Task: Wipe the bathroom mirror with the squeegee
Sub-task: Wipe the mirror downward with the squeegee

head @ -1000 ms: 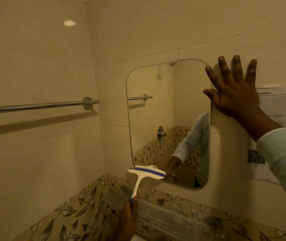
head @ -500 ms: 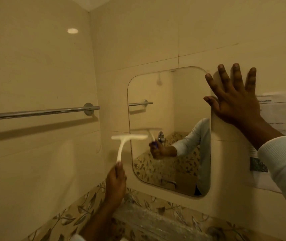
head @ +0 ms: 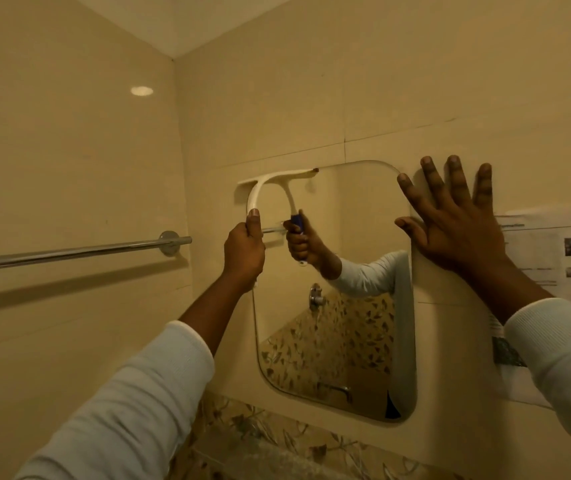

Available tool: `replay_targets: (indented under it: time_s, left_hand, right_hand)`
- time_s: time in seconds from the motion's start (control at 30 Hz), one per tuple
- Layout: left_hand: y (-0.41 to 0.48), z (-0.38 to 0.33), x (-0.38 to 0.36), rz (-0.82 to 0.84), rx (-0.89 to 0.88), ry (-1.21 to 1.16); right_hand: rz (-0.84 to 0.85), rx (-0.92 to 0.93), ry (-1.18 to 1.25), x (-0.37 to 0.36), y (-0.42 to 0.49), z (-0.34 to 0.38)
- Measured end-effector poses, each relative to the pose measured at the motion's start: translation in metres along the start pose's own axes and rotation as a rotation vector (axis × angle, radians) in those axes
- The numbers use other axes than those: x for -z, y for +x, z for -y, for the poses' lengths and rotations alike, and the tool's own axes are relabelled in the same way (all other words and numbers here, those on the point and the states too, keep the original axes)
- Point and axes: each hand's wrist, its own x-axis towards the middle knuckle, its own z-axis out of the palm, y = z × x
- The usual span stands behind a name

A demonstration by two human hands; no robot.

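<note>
Where the tiled wall (head: 312, 81) frames the mirror (head: 346, 209), the right hand (head: 457, 223) lies released, its fingers spread flat across the glass's upper right edge. Left hand (head: 244, 249): grip clenched round the handle of the squeegee (head: 270, 177), whose blade sits at the mirror's top left corner and overhangs onto the tile. Probable faults: the overhang lifts the blade off the glass, leaving streaks; the right fingertips smudge the glass.

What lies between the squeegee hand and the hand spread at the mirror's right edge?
Head view: only the mirror, its upper glass, lies between the left hand on the squeegee and the right hand.
</note>
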Motion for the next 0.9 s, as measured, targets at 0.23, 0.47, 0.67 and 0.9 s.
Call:
replay_targets:
  time_s: [0.23, 0.47, 0.67, 0.9]
  left_hand:
    - [-0.028, 0.032, -0.008, -0.03, 0.013, -0.003]
    - [-0.062, 0.076, -0.007, -0.034, 0.028, 0.056]
    - [-0.102, 0.114, -0.007, -0.027, 0.045, 0.072]
    - [-0.143, 0.153, -0.005, -0.025, 0.084, 0.086]
  right_hand:
    - [-0.008, 0.01, -0.003, 0.001, 0.0, 0.0]
    - [0.003, 0.003, 0.019, 0.003, -0.001, 0.001]
    - [0.014, -0.002, 0.044, 0.006, -0.001, 0.003]
    - [0.025, -0.009, 0.052, 0.006, 0.0, 0.003]
